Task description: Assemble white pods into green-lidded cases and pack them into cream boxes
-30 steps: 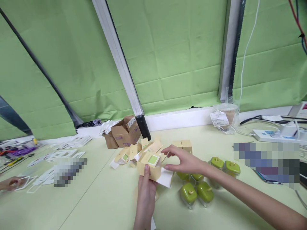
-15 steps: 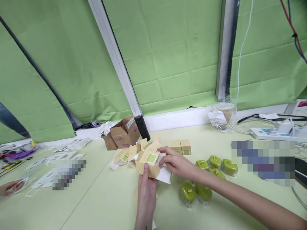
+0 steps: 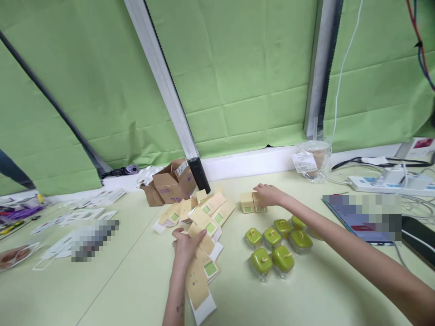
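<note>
My right hand (image 3: pixel 269 195) is curled over the right one of two small tan boxes (image 3: pixel 248 203), which stand side by side with green squares on their fronts. Its fingertips are partly hidden behind that box. My left hand (image 3: pixel 185 244) reaches over several overlapping flat tan cartons (image 3: pixel 197 283) with green squares and white flaps. Thumb and fingers are spread apart there, touching or just above the cartons. Between my arms, several small clear containers with green lids (image 3: pixel 261 260) stand grouped on the table.
An opened brown cardboard box (image 3: pixel 173 185) stands at the back beside a black cylinder (image 3: pixel 199 175). A bagged drink cup (image 3: pixel 312 160), a power strip (image 3: pixel 390 184) and cables are at the back right. White cut-out frames (image 3: pixel 84 217) lie at left.
Both hands have parted from the small box they held together. My right hand moved back right to the standing boxes; my left shifted left over the flat cartons.
</note>
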`<state>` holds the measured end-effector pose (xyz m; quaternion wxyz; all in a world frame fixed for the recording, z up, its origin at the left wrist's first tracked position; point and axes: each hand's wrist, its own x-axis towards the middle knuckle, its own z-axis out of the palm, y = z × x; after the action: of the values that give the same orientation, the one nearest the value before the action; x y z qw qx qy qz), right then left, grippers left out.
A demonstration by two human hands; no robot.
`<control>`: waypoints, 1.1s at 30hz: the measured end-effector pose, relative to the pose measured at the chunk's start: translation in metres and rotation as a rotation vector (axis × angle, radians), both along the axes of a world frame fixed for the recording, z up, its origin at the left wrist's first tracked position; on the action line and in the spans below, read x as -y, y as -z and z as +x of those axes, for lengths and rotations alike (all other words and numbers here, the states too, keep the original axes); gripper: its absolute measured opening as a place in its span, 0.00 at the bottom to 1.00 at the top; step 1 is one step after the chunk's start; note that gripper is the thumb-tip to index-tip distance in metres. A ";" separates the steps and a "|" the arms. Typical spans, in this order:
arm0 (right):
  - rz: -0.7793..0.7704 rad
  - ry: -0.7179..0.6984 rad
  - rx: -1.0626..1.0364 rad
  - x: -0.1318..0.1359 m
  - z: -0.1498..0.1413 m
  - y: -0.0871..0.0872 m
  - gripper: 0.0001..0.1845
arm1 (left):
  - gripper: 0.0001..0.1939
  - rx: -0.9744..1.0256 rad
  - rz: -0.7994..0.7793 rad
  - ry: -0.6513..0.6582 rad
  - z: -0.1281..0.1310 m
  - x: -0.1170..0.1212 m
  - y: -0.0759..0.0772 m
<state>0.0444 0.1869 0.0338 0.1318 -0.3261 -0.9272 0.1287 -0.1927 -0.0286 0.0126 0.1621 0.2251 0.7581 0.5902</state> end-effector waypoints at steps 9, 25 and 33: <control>0.136 -0.103 -0.001 0.022 0.034 -0.025 0.19 | 0.30 -0.449 0.041 -0.018 0.044 -0.005 -0.017; 0.416 -0.369 -0.388 0.117 0.041 0.001 0.18 | 0.36 -0.843 0.139 0.631 0.119 0.003 -0.003; 0.064 -0.467 -0.308 0.130 0.051 -0.020 0.11 | 0.34 -0.868 0.126 0.560 0.110 0.011 0.022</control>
<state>0.0951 0.0572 0.0539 0.2484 -0.0759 -0.9498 0.1744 -0.0828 -0.0399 -0.0092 -0.0293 0.6525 0.6293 0.4212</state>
